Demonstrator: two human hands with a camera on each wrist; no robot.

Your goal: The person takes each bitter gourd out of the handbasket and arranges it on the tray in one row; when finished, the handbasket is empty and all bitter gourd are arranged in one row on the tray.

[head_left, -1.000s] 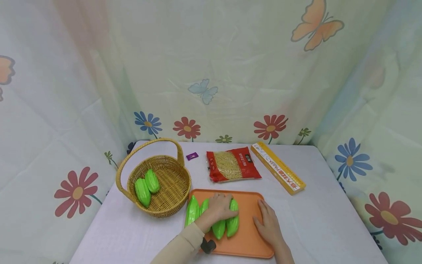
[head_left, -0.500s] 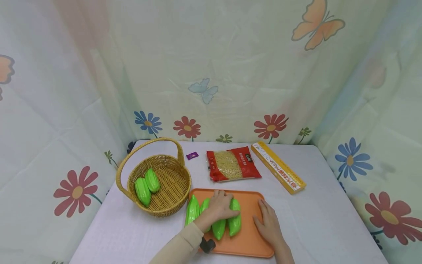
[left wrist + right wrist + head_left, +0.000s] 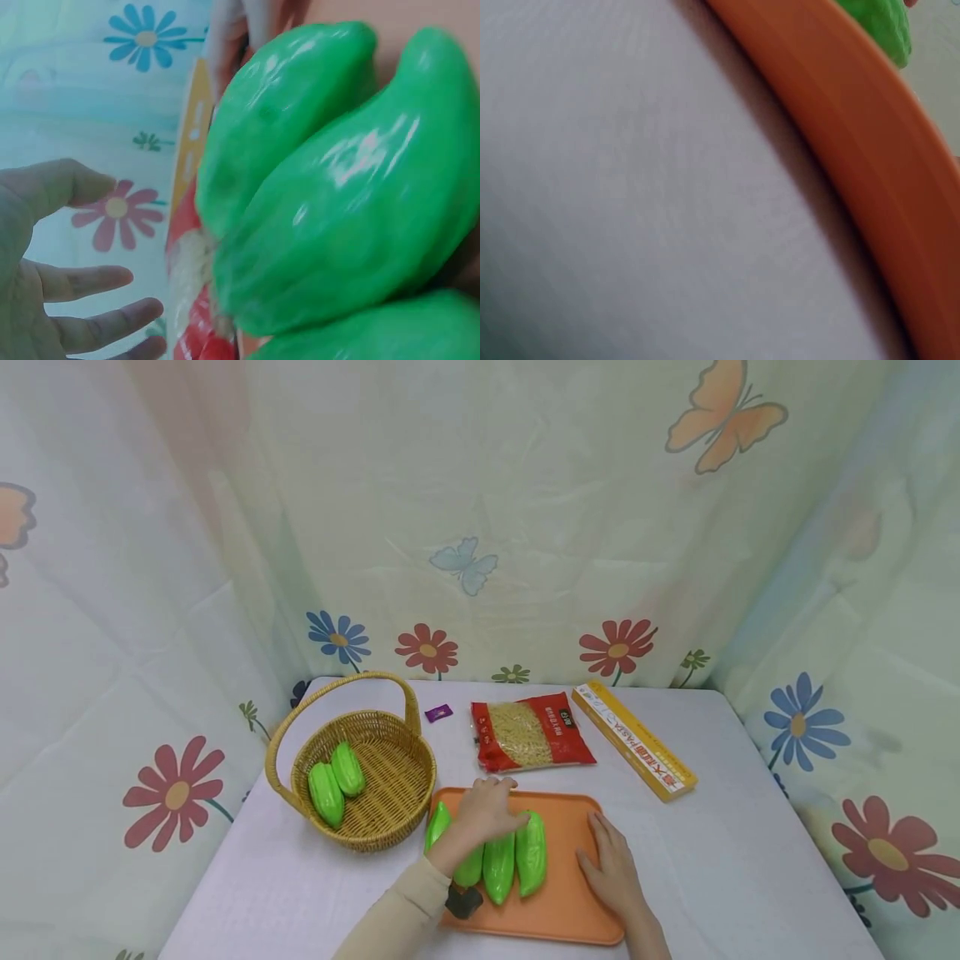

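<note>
My left hand (image 3: 483, 812) hovers over the orange tray (image 3: 566, 893), its fingers spread and holding nothing. Under and around it lie several shiny green ridged vegetables (image 3: 532, 856), side by side on the tray; the hand and forearm partly cover the left ones. In the left wrist view, the bare left hand (image 3: 82, 300) stays apart from the glossy green vegetables (image 3: 345, 187). My right hand (image 3: 611, 868) rests at the tray's right edge with its fingers extended. The right wrist view shows the tray's rim (image 3: 855, 142) from close up.
A wicker basket (image 3: 431, 777) with a tall handle stands left of the tray, two green vegetables (image 3: 326, 795) inside. Behind the tray lie a red bag of pasta (image 3: 525, 732), a long yellow pasta box (image 3: 633, 740) and a small purple packet (image 3: 438, 713). A flowered curtain encloses the table.
The rightmost vegetable shifts slightly right under my left hand. That hand then lets go and moves up and left, away from it. My right hand stays at the tray's edge.
</note>
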